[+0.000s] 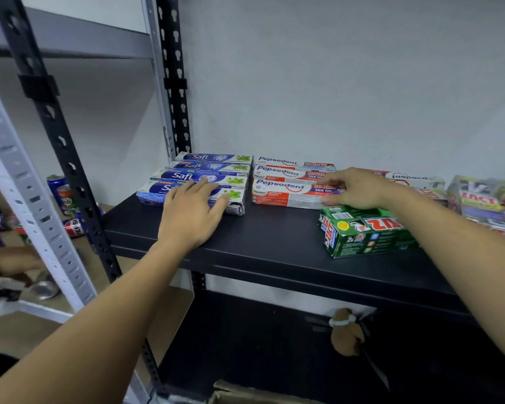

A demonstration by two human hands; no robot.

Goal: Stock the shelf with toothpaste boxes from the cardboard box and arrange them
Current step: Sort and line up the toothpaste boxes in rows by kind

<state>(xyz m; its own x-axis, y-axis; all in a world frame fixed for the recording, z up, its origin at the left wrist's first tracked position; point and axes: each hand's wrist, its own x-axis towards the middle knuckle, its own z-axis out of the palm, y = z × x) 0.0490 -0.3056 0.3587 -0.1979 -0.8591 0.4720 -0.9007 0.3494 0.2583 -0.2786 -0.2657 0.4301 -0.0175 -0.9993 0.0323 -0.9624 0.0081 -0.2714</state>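
Leftmost, at nine o'clock in the view, several drink cans [59, 193] stand and lie on a neighbouring grey rack; their exact number is hard to make out.

On the black shelf [274, 237] four Safi boxes [213, 167] lie flat side by side, running from front to back at about eleven o'clock. They are long blue-and-white cartons with a green leaf at the right end. The front Safi box [152, 195] has a crumpled right end. The left hand [191, 217] lies flat on this box, fingers straight and spread, gripping nothing.

Just to their right, at twelve o'clock, three Pepsodent boxes [286, 172] lie in the same front-to-back row, white with red and blue print. The right hand [359, 189] is at the right end of the front Pepsodent box [283, 193], fingers over its top and thumb against its front face, so it appears to pinch that end. A fourth Pepsodent carton [414, 177] lies behind the wrist, turned the other way round.

One green Zact box [362, 237] sits under the right forearm at two o'clock. At three o'clock a loose heap of wrapped packs [484, 199] fills the shelf's end.

Below, at five o'clock, a brown plush toy [346, 333] hangs. At six o'clock the cardboard box [245, 395] shows only its top edge; its contents are hidden.
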